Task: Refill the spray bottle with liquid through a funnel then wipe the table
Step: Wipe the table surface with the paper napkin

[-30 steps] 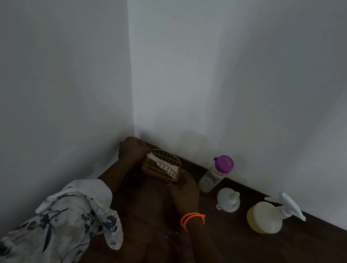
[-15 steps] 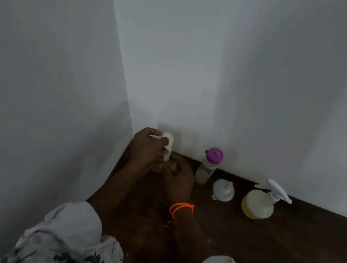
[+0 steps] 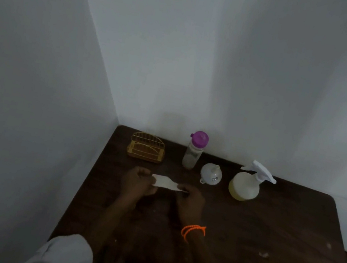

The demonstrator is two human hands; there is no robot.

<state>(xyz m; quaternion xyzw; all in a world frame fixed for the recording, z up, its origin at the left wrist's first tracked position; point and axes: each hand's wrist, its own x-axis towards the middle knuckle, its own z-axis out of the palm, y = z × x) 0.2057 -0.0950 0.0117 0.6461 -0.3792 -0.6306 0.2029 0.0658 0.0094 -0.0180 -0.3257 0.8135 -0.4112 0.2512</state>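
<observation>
Basket [image 3: 146, 147] empty, spray bottle [image 3: 245, 187] yellow-filled.

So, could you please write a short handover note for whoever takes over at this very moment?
Left hand and right hand: both grip the white folded tissue above the dark wooden table.
Yellow wire holder stands in the corner, tissue out.
Purple-capped clear bottle, white plastic funnel and yellowish spray bottle stand along the wall; its trigger head is on.
Whether it was refilled cannot be told. Left: wipe the table.
</observation>
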